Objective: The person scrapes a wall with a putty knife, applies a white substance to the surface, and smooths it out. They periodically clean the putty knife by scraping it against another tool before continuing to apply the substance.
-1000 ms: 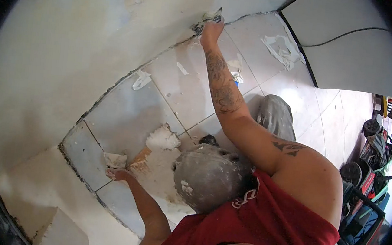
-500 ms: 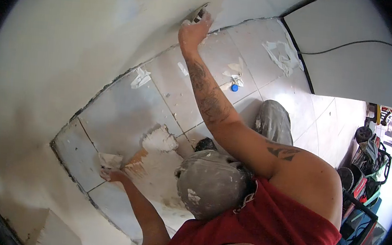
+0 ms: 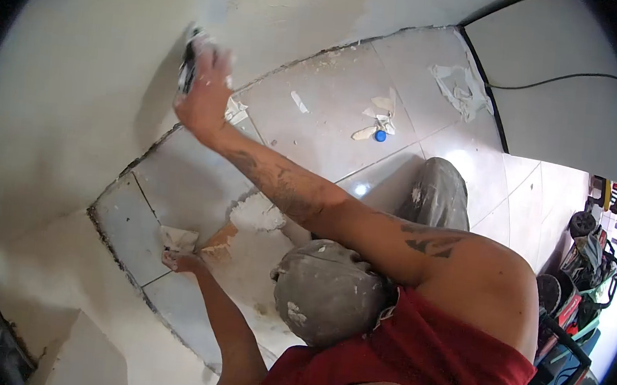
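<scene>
My right hand (image 3: 203, 99) is stretched out to the pale wall (image 3: 74, 99) and grips a dark-handled putty knife (image 3: 187, 64), whose blade lies flat on the plaster. My left hand (image 3: 179, 260) is low by the tiled floor (image 3: 315, 120), closed on a flat plaster-smeared blade (image 3: 177, 238). Next to that blade lies an orange-brown board (image 3: 220, 242) with a lump of white plaster (image 3: 255, 213). My plaster-stained knee (image 3: 329, 290) sits below the right arm.
Torn paper scraps (image 3: 464, 85) and a blue cap (image 3: 380, 135) lie on the tiles. A black cable (image 3: 553, 80) runs along the far wall. Wheeled gear and tools (image 3: 582, 253) crowd the right edge. A plastered ledge (image 3: 89, 349) sits lower left.
My right hand swept the putty knife leftward, from the wall's foot near the top centre up onto the wall face. The left hand stayed on the floor.
</scene>
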A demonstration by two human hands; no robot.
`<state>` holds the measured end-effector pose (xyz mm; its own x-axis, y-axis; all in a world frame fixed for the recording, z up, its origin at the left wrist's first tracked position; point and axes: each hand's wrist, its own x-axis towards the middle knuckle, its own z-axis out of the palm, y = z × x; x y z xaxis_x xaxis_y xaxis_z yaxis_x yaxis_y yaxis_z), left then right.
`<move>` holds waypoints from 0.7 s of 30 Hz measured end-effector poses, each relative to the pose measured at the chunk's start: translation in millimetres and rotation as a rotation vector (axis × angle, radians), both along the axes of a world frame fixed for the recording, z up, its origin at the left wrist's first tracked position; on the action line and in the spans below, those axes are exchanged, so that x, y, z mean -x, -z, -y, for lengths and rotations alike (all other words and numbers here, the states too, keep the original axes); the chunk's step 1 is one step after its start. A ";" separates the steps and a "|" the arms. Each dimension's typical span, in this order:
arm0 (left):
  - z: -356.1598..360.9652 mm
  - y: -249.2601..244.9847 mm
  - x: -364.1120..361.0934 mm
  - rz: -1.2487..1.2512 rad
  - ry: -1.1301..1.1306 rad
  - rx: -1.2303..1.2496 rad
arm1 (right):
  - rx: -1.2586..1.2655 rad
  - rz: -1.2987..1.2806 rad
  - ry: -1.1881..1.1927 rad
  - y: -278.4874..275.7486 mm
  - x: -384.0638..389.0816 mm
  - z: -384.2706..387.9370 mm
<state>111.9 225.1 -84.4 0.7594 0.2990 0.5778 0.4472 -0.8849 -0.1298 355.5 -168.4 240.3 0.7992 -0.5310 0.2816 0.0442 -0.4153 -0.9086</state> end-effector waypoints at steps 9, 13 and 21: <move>46.9 -45.2 -10.6 0.154 0.048 0.125 | 0.119 0.091 0.476 123.6 30.6 154.9; 45.7 -52.4 -8.9 0.215 -0.005 0.467 | -0.687 0.333 0.288 142.8 1.1 250.5; 16.6 -21.7 -1.5 0.101 0.119 -0.056 | -0.417 0.237 0.391 137.7 -41.6 249.3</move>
